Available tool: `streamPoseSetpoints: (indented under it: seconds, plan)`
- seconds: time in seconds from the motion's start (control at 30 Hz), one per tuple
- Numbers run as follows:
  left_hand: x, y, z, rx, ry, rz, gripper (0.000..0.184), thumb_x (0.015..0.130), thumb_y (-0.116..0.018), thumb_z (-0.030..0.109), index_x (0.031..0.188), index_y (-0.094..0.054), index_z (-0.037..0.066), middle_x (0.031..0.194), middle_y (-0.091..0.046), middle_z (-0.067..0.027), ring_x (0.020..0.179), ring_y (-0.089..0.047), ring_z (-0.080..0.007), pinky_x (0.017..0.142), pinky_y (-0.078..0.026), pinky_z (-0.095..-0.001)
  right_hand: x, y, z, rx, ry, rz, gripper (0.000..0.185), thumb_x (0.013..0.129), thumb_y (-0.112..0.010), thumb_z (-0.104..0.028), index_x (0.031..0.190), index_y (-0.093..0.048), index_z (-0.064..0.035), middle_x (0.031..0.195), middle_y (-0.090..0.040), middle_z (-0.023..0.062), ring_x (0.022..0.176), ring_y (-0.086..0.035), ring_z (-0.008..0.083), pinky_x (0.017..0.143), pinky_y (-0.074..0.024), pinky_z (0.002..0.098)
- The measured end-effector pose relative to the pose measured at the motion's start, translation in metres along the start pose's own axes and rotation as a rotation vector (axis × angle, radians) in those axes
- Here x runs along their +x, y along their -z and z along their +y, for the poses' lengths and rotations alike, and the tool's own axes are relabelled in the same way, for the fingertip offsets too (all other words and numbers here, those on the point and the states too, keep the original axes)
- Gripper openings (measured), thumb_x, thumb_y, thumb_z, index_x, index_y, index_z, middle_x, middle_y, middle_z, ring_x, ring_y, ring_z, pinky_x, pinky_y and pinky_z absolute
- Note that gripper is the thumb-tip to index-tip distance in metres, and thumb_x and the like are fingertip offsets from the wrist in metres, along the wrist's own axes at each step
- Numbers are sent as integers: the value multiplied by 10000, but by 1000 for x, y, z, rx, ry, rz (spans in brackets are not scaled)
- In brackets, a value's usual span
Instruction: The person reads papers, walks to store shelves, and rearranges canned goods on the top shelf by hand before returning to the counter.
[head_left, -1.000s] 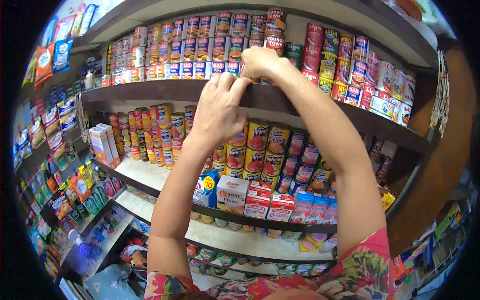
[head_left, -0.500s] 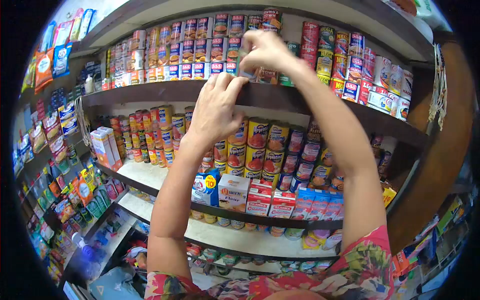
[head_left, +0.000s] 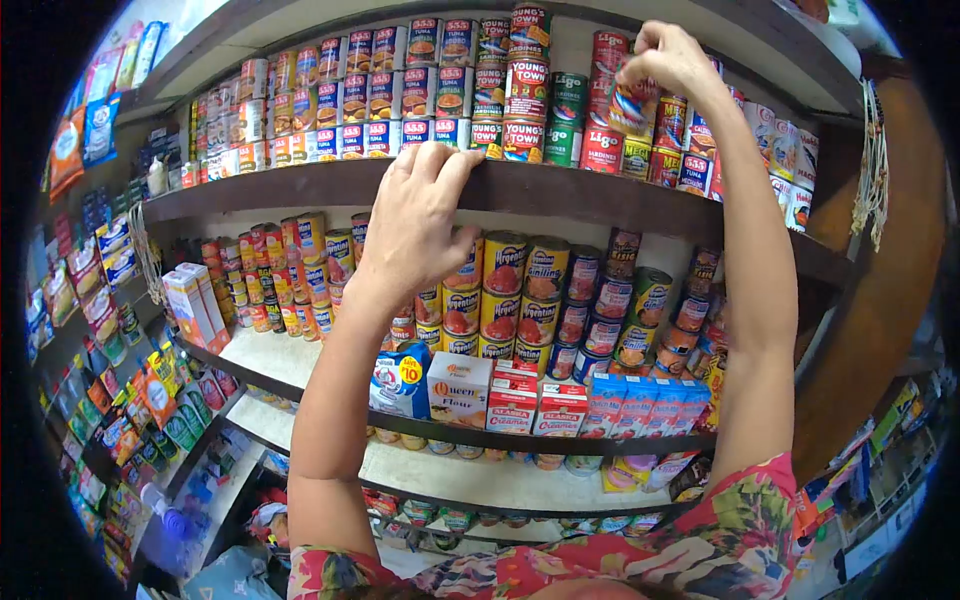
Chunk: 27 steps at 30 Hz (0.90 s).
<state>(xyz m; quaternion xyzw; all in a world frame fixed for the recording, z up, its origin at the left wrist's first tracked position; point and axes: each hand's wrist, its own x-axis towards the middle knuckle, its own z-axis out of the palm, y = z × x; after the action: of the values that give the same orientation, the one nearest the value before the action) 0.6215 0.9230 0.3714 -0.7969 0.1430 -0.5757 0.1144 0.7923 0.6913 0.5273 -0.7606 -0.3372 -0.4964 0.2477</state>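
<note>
My right hand [head_left: 678, 65] is raised at the upper right with its fingers closed on the top end of a tilted can [head_left: 632, 108]. The can's label is blurred. It hangs in front of red Ligo sardine cans [head_left: 601, 148] and beside Mega cans [head_left: 637, 158]. My left hand [head_left: 420, 215] rests its fingertips on the dark front edge of the upper shelf [head_left: 560, 190], thumb apart, holding no item. Just above it stand 555 tuna cans [head_left: 416, 132] and stacked Young's Town sardine cans [head_left: 525, 90].
On the shelf below are Argentina cans [head_left: 503, 262], a Queen's flour box [head_left: 459, 388], Alaska creamer boxes [head_left: 512, 400] and blue drink cartons [head_left: 640, 405]. A bundle of strings [head_left: 873, 180] hangs at the right. Hanging packets [head_left: 100, 130] line the left side.
My right hand has moved right from the Young's Town stack to the Ligo and Mega cans, with a can now visible in its fingers. My left hand stays at the shelf edge.
</note>
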Motion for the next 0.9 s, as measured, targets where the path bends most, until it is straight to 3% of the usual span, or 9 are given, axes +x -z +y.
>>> streamPoseSetpoints:
  seconds: [0.13, 0.27, 0.33, 0.4, 0.5, 0.63, 0.67, 0.73, 0.9]
  plan:
    - [1, -1, 4, 25, 16, -5, 616, 581, -704, 94, 1141, -455, 39, 1051, -471, -142, 1026, -443, -330, 898, -369, -405, -22, -5, 1, 350, -118, -344, 246, 640, -698, -54, 737, -473, -28, 743, -649, 112, 736, -649, 176, 584, -507, 290]
    - [2, -1, 7, 62, 52, -23, 601, 588, -691, 83, 1139, -456, 46, 1054, -463, -148, 1038, -442, -334, 896, -371, -404, -29, -40, -14, 426, 94, -437, 267, 645, -729, -86, 751, -490, -34, 719, -644, 95, 705, -647, 161, 557, -482, 268]
    - [2, -1, 7, 39, 41, -10, 593, 589, -686, 79, 1136, -459, 48, 1049, -468, -147, 1029, -445, -333, 892, -373, -405, -35, -55, -29, 257, 210, -407, 319, 679, -748, -254, 750, -536, -27, 646, -562, 35, 602, -523, 100, 538, -409, 285]
    - [1, 1, 4, 31, 28, -12, 584, 591, -682, 75, 1132, -463, 50, 1042, -474, -146, 1020, -448, -331, 888, -375, -405, -31, -55, -32, 169, 219, -411, 448, 661, -690, -435, 820, -637, -19, 743, -629, 121, 709, -581, 210, 622, -445, 342]
    - [2, 1, 1, 36, 8, -17, 566, 598, -672, 69, 1124, -466, 46, 1024, -489, -141, 987, -455, -326, 871, -381, -404, -16, -46, -7, 260, 76, -304, 568, 742, -549, -560, 845, -664, -14, 802, -650, 155, 743, -615, 245, 679, -471, 370]
    - [2, 0, 2, 46, 0, -8, 563, 601, -676, 81, 1117, -459, 29, 1007, -484, -142, 965, -455, -325, 856, -380, -406, -28, -43, 1, 204, -180, -490, 588, 743, -664, -361, 1145, -536, 48, 1035, -599, 235, 866, -627, 321, 604, -539, 407]
    - [2, -1, 2, 53, 1, 2, 557, 601, -676, 81, 1113, -460, 29, 999, -482, -142, 966, -454, -325, 855, -380, -405, -27, -56, 11, 234, -167, -436, 460, 796, -624, -401, 936, -549, 30, 712, -548, 85, 512, -525, 172, 458, -480, 325]
    - [2, -3, 3, 65, 2, 17, 546, 603, -675, 81, 1104, -462, 27, 983, -477, -142, 966, -453, -325, 853, -379, -403, -18, -54, 14, 308, -265, -591, 600, 745, -666, -322, 1190, -483, 35, 1103, -562, 210, 859, -629, 297, 603, -565, 410]
    - [3, -3, 3, 69, 28, 12, 518, 606, -673, 85, 1081, -473, 26, 969, -470, -142, 943, -453, -323, 830, -383, -405, -26, -66, 17, 227, -115, -561, 451, 659, -745, -192, 991, -536, 31, 829, -601, 126, 719, -628, 243, 568, -565, 373]
